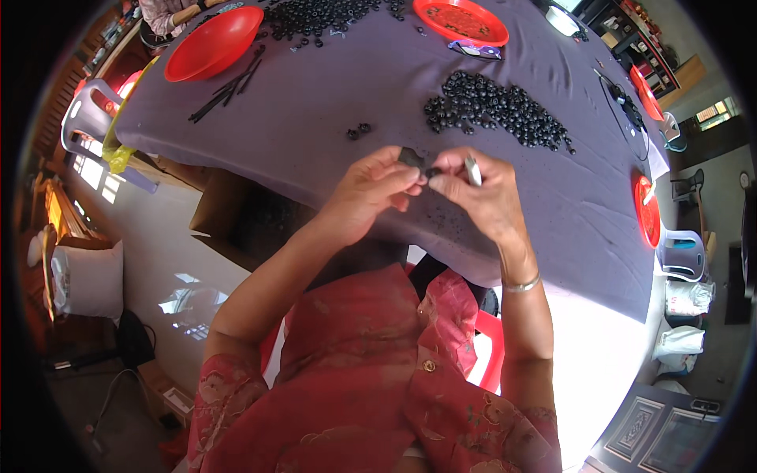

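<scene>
Small black part [412, 157] sits pinched between left hand [372, 191] and right hand [481, 193] fingertips, above the surface [315, 102].

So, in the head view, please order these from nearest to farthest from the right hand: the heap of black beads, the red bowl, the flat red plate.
From the right hand:
1. Heap of black beads, just beyond the hand, slightly right.
2. Flat red plate, at the table's far edge, straight ahead.
3. Red bowl, far left corner of the table.
</scene>
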Available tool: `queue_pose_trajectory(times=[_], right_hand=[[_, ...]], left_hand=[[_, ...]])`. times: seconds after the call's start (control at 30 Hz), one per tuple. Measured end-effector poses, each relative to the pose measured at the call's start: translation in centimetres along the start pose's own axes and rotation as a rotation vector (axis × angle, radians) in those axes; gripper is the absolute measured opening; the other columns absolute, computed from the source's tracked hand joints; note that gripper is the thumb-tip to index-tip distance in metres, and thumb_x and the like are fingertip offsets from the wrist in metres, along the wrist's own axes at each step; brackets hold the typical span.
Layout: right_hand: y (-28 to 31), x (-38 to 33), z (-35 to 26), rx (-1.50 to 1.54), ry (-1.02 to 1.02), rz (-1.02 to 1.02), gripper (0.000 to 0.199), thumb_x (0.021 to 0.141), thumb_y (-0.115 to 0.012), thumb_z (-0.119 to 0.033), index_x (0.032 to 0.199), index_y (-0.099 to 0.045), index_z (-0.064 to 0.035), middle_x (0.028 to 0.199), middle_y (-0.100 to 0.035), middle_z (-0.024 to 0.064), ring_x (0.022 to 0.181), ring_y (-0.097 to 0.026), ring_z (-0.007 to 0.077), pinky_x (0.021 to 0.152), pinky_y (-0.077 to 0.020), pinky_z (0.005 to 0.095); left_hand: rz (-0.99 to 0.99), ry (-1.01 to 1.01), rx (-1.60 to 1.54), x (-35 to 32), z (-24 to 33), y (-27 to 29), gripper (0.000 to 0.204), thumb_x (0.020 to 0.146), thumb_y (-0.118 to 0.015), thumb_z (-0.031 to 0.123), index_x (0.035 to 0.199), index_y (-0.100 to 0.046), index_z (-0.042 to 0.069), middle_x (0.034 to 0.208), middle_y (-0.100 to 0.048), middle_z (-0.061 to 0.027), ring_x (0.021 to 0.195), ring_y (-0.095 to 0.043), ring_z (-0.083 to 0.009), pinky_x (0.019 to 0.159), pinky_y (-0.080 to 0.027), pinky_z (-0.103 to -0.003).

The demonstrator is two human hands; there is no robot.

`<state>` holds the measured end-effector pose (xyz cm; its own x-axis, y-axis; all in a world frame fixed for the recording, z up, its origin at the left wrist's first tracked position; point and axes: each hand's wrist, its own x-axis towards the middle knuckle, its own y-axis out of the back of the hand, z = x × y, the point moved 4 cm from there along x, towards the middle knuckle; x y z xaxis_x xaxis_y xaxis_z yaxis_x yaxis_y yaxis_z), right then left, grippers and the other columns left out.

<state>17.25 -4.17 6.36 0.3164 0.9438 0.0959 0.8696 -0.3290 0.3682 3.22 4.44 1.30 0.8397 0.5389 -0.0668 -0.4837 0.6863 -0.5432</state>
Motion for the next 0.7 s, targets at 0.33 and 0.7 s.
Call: queue_pose_trajectory(times=[0.33, 0.7], right_hand=[[-1.1, -5.5, -0.1, 0.079, 0.381, 0.138, 0.024, 0.069, -0.077, 0.003, 0.090, -0.066, -0.0021, 0.086, -0.060, 0.0044, 0.073, -0.057, 0.0108, 0.064, -0.0486, 0.0231], [-1.1, -5.7, -0.3, 0.061, 0.304, 0.061, 0.019, 0.071, -0.076, 0.000, 0.087, -0.067, -0.0030, 0.082, -0.060, 0.0033, 0.072, -0.058, 0.0115, 0.064, -0.0477, 0.0247]], left_hand=[[-0.292, 0.116, -0.308, -2.4, -3.0, -3.4, 0.011, 0.094, -0.056, 0.017, 0.101, -0.057, 0.009, 0.100, -0.060, -0.0029, 0.084, -0.058, -0.0100, 0.074, -0.050, -0.026], [-0.246, 0.079, -0.270, -2.2, -3.4, -2.5, 0.011, 0.089, -0.061, 0.011, 0.099, -0.055, 0.008, 0.091, -0.062, -0.0029, 0.084, -0.061, -0.0120, 0.076, -0.051, -0.029]])
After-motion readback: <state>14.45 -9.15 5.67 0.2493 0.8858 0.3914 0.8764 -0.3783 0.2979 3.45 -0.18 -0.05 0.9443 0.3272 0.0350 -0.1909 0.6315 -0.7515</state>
